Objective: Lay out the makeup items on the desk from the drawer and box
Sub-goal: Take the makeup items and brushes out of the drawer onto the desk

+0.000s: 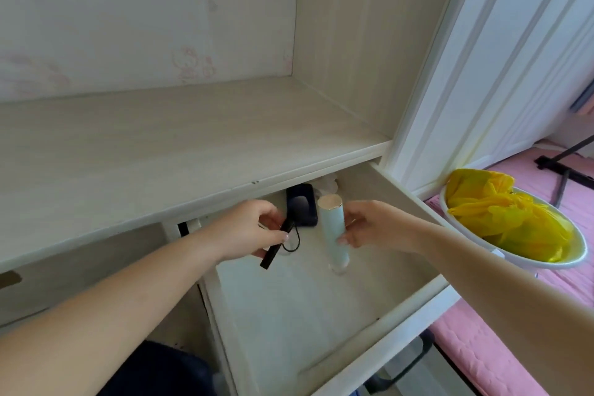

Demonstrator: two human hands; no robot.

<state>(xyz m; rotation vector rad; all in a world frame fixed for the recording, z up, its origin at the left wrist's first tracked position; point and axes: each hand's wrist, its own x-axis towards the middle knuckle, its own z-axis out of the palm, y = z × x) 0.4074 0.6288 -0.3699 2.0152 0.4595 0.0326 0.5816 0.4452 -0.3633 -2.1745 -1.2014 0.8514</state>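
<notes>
Over the open drawer (321, 315), under the bench (160, 145) edge: left hand (247, 230) pinching a black makeup brush (279, 235), right hand (373, 225) gripping a pale blue tube (334, 231). Behind the tube, a dark compact (303, 209) at the drawer's back.

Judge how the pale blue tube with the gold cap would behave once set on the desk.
The pale blue cylindrical tube with a gold cap looks smooth, so probably slippery. Round and slender, it would likely roll if laid down and tip easily if stood upright.
</notes>
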